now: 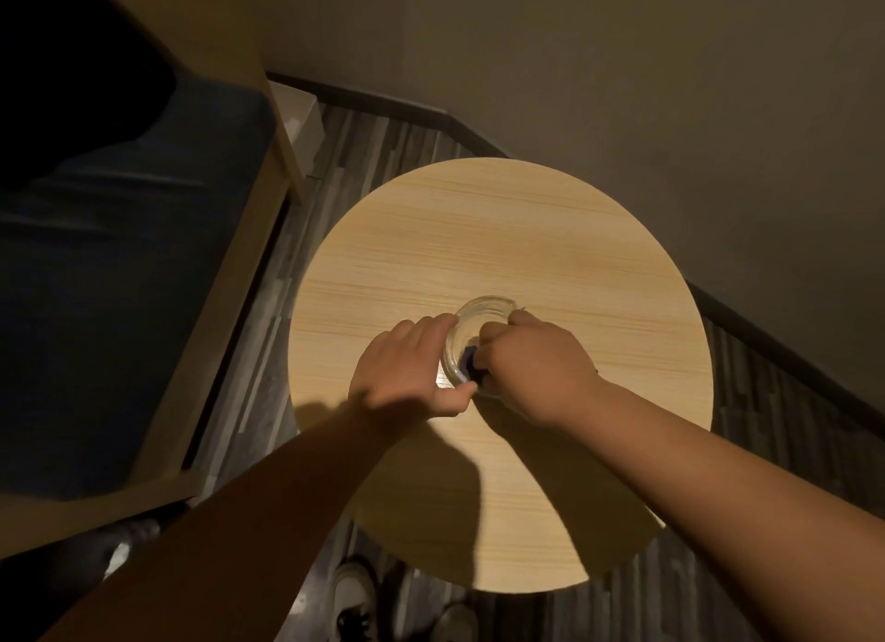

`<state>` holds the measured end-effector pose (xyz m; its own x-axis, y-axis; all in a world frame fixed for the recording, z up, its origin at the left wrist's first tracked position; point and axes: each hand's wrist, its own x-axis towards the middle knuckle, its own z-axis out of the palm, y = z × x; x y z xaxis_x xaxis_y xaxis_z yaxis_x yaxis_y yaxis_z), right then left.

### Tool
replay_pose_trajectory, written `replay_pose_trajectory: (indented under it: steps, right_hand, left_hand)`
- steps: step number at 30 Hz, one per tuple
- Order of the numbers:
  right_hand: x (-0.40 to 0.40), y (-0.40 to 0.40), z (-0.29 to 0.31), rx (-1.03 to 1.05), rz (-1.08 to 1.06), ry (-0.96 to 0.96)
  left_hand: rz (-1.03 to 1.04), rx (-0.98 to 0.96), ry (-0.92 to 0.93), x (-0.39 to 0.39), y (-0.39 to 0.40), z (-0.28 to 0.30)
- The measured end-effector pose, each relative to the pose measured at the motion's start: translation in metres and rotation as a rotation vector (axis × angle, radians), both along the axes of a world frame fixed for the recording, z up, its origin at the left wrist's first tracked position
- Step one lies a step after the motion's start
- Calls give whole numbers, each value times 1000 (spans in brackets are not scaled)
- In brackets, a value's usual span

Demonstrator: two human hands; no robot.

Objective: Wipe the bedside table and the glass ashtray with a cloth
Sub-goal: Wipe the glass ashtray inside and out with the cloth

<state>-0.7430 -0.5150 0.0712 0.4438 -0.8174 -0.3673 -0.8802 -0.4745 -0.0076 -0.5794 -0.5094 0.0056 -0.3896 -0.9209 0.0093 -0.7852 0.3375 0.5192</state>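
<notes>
Ashtray sits on table near centre, slightly toward near edge; left hand at its left side, right hand over its near-right, cloth inside; bed left of table.

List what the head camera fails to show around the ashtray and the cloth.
- Cloth: only a dark scrap shows; the right hand covers the rest.
- Glass ashtray: near rim hidden by both hands; left hand covers its left side.
- Ashtray cleanliness: too dim and small.
- Table legs: hidden beneath its top.
</notes>
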Motion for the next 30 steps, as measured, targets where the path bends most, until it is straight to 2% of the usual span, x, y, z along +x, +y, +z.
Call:
replay_pose_trajectory:
  steps: [6, 10, 13, 15, 19, 22, 26, 30]
  right_hand:
    - [7, -14, -15, -174, -100, -147]
    - [5, -23, -19, -247, -116, -12]
    - [-11, -48, -14, -256, -269, 65]
    - [-29, -62, -9, -241, -329, 139]
    - [-35, -52, -14, -221, -240, 8]
    - [-28, -35, -18, -198, -189, -86]
    - [-27, -17, -24, -163, -124, -156]
    - [-28, -14, -25, -146, -102, -179]
  left_hand:
    - [48, 27, 67, 1, -2, 4]
    - [62, -11, 16, -3, -2, 4]
    - [4, -252, -80, -1, 11, -6]
    - [7, -301, -86, -2, 16, -10]
    - [82, -226, 22, -3, 13, -3]
    - [36, -212, -14, -2, 10, 4]
    - [17, 175, 80, 5, 0, 6]
    - [-11, 131, 103, 7, -3, 7]
